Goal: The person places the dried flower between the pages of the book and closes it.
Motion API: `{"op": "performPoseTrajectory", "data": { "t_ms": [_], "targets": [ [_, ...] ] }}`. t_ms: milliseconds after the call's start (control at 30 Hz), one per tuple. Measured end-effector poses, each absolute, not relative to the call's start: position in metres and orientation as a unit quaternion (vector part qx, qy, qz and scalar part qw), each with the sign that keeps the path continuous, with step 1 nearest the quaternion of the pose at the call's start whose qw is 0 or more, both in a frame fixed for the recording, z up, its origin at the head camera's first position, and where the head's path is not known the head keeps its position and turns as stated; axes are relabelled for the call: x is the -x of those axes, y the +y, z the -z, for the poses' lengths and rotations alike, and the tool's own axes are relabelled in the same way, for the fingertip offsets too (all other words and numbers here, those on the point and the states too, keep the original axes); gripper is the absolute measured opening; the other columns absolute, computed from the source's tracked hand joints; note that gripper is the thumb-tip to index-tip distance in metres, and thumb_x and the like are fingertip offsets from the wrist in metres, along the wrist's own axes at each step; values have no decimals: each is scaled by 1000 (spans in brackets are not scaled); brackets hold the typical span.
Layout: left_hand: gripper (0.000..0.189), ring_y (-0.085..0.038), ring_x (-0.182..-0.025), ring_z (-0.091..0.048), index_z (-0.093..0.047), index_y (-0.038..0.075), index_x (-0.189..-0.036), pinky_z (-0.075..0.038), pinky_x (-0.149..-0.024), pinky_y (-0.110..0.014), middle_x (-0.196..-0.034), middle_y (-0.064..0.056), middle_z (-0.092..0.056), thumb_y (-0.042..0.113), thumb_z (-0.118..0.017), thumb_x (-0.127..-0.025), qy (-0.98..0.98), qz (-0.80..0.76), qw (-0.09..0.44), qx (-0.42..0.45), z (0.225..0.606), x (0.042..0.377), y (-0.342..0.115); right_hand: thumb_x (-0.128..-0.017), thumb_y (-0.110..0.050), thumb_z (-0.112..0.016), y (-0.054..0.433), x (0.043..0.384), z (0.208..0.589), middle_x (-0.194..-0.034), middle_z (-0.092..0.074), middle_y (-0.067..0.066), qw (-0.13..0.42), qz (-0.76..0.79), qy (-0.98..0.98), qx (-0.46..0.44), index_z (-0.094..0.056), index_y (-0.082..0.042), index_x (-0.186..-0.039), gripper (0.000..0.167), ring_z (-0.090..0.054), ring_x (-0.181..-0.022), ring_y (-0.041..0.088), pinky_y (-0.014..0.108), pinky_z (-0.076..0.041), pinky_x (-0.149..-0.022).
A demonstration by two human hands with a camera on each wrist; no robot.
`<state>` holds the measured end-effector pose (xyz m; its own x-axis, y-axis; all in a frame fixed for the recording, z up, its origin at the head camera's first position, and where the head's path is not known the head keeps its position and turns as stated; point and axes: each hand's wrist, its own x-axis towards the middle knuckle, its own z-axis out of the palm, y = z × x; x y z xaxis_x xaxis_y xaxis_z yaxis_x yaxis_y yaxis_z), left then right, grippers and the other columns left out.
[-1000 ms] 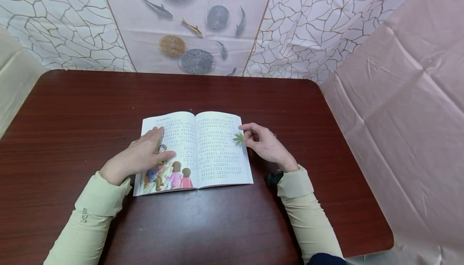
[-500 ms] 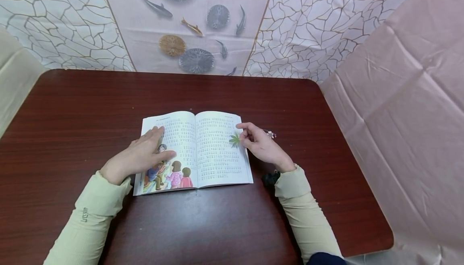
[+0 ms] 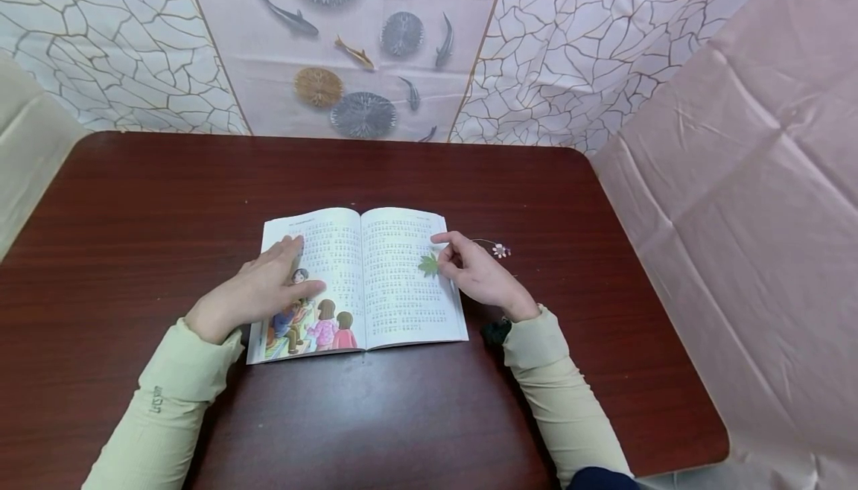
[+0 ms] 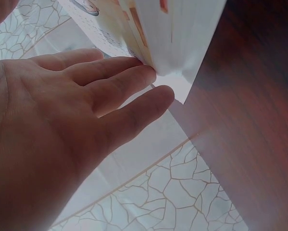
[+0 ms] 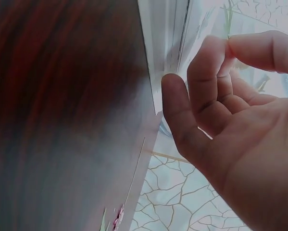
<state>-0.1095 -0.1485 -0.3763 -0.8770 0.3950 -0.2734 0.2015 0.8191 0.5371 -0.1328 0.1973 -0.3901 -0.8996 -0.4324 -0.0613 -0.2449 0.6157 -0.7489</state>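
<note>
An open book [image 3: 402,304] lies on the table, with printed text on both pages and a coloured picture at the lower left. My left hand [image 3: 258,289] rests over the left page, fingers straight; in the left wrist view its fingers [image 4: 119,86] reach the book's edge. Over the right page, my right hand [image 3: 482,272] pinches a green lobed leaf [image 3: 428,265] between thumb and a curled finger. In the right wrist view the leaf's thin stem [image 5: 228,24] shows at the pinch, while the little finger stands near the page edge.
A small flower [image 3: 500,250] on a thin stem lies on the dark red table [image 3: 375,415] just right of the book, partly behind my right hand. Patterned cloth [image 3: 375,43] hangs along the table's far edge, and pinkish cloth [image 3: 751,199] on the right.
My right hand has moved a little left over the right page with the leaf. The flower behind it has come into view. My left hand has stayed in place.
</note>
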Motion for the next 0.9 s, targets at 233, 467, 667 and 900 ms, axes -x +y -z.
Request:
{"op": "performPoseTrajectory", "data": {
  "t_ms": [233,467,667,900],
  "targets": [
    [96,-46,-144,-10,-13,-11,-150,-14,-108,-68,-156,-31,-14,51,-58,-93,934,-257,190,-159,376,109,-149,-96,-4,-51,197,133,389,-91,-55,6,109,396,893,187,-49,-2,-132,35,-53,-79,18,31,-44,-72],
    [95,-45,-144,-10,-13,-10,-151,-14,-107,-69,-156,-30,-14,52,-57,-93,934,-257,189,-160,375,109,-149,-98,-5,-52,197,132,385,-92,-56,7,118,410,886,180,-47,-4,-134,36,-53,-80,20,33,-43,-71],
    [95,-44,-145,-10,-13,-10,-151,-14,-108,-68,-156,-30,-14,53,-56,-94,934,-256,189,-164,375,109,-150,-97,-3,-53,197,132,383,-93,-57,7,130,441,869,182,-47,-4,-135,38,-54,-79,20,31,-44,-70],
    [95,-44,-145,-10,-12,-10,-151,-13,-108,-67,-157,-30,-13,53,-56,-94,934,-257,190,-162,375,109,-150,-97,-3,-53,197,133,383,-93,-57,8,137,442,869,176,-47,-4,-135,38,-54,-80,21,30,-45,-69]
  ]
}}
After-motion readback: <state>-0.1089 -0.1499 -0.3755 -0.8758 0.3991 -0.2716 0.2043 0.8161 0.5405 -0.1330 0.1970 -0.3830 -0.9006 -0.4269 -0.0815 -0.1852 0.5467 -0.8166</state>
